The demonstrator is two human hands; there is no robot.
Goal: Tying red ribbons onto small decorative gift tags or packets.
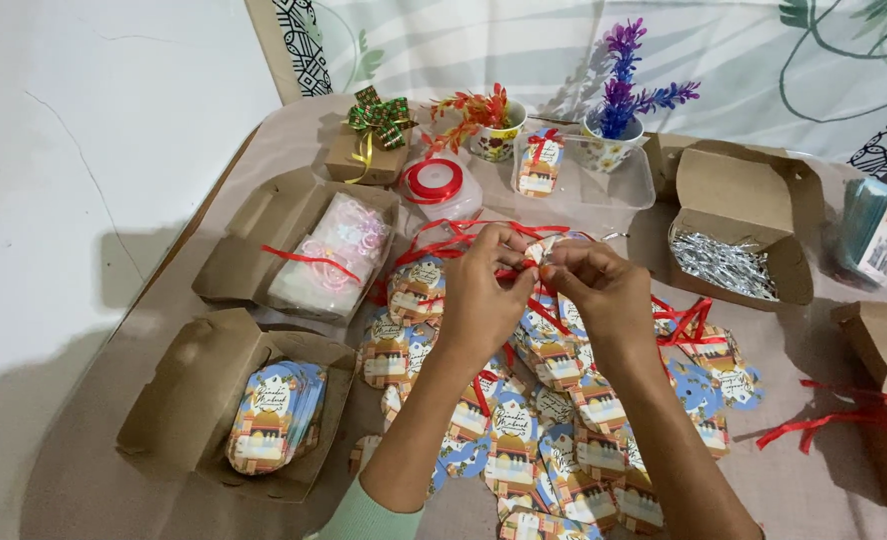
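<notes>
Both hands' grips, left hand and right hand, pinch red ribbon above the tag-strewn beige tablecloth beside a white wall.

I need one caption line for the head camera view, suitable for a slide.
Two hands, left hand and right hand, pinch a red ribbon above a pile of printed gift tags among open cardboard boxes.

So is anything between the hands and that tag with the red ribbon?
Nothing visible: the left hand and right hand already pinch the small tag and red ribbon between their fingertips, above the pile of tags.
</notes>
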